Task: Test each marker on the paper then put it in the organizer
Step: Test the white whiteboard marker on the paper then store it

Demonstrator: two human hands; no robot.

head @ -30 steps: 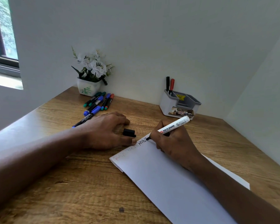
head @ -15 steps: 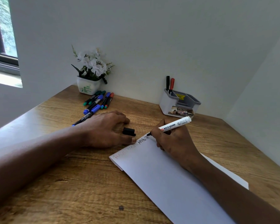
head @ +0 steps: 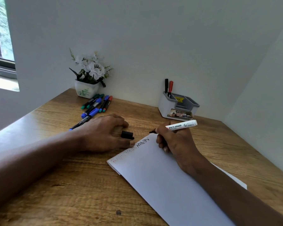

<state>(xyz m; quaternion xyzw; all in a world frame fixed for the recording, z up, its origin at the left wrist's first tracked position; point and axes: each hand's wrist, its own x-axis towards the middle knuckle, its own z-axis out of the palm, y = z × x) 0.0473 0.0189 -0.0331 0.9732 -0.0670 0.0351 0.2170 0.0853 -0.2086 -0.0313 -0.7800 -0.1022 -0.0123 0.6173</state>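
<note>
My right hand (head: 175,142) grips an uncapped white whiteboard marker (head: 181,126); its black tip is just past the far corner of the white paper (head: 162,185). Red and black scribbles run along the paper's near-left edge. My left hand (head: 103,132) rests on the table and pinches the marker's black cap (head: 127,134) between thumb and fingers. Several capped markers (head: 95,104) lie in a loose group at the back left. The grey-and-white organizer (head: 178,106) stands by the back wall, with a black and a red marker upright in its left slot.
A white pot of artificial white flowers (head: 88,79) stands in the back left corner, just behind the loose markers. Walls close the wooden table (head: 55,185) at the back and right. A window is at the far left.
My right hand has lifted the marker tip off the paper and moved it slightly right, past the paper's corner. The black scribble is now finished. My left hand has stayed put.
</note>
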